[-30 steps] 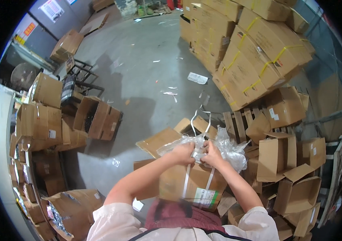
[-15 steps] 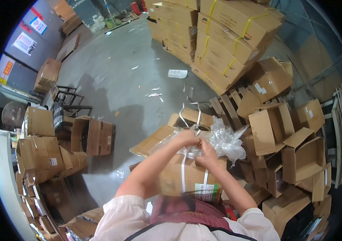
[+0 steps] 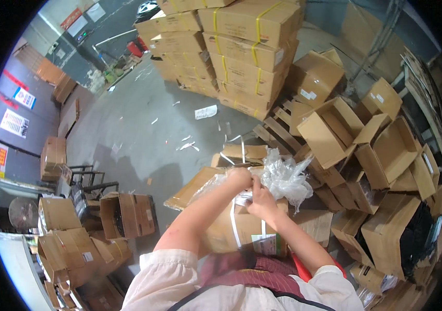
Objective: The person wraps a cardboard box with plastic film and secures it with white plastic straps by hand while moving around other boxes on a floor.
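In front of me stands an opened cardboard box (image 3: pixel 216 234) with its flaps out and a white-green label on its near side. White straps (image 3: pixel 233 224) run down that side, and their loops rise loosely beyond my hands. Clear plastic bag film (image 3: pixel 286 179) spills over the top, bunched into a crinkled tuft on the right. My left hand (image 3: pixel 239 179) and my right hand (image 3: pixel 260 201) meet over the box top, fingers closed on the bag between the flat film and the tuft. The exact pinch is hidden by the fingers.
Strapped cartons (image 3: pixel 247 57) are stacked on the far side beside a wooden pallet (image 3: pixel 278 132). Opened cardboard boxes (image 3: pixel 330 132) heap up on the right. More cartons (image 3: pixel 70 254) stand at left, near a black metal frame (image 3: pixel 94 179). Paper scraps (image 3: pixel 205 112) lie on the floor.
The view has tilted and turned, so the carton stack appears farther left and the heap of boxes shows more. My hands stay together at the bag with slight finger movement.
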Demonstrator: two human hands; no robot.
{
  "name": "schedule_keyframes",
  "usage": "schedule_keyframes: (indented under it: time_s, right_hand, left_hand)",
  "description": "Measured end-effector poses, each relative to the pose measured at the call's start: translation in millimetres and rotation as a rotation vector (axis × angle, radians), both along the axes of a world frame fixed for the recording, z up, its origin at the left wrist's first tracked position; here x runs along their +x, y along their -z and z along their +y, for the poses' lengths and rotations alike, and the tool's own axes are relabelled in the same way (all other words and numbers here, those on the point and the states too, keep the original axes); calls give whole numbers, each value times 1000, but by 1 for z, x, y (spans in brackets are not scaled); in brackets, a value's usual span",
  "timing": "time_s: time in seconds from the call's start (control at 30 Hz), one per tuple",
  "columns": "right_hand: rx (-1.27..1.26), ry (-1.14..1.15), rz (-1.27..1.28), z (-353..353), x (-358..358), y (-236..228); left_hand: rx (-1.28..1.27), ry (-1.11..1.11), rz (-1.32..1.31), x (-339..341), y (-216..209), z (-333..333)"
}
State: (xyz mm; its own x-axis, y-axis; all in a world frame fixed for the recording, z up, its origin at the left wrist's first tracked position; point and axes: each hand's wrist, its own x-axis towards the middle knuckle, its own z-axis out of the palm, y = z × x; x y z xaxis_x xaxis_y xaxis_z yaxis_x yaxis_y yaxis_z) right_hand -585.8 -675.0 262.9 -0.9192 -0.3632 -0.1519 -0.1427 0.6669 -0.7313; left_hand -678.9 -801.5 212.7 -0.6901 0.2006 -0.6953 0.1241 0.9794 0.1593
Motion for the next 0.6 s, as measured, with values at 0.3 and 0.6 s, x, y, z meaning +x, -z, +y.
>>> schedule_keyframes:
  time_s: [0.3,0.6]
  right_hand:
    - [155,13,254,29,14,3]
    - [138,24,-22,56,-5,-5]
  left_hand:
    - [-30,223,86,15,-26,38]
    - [275,-82,179,36,-50,5]
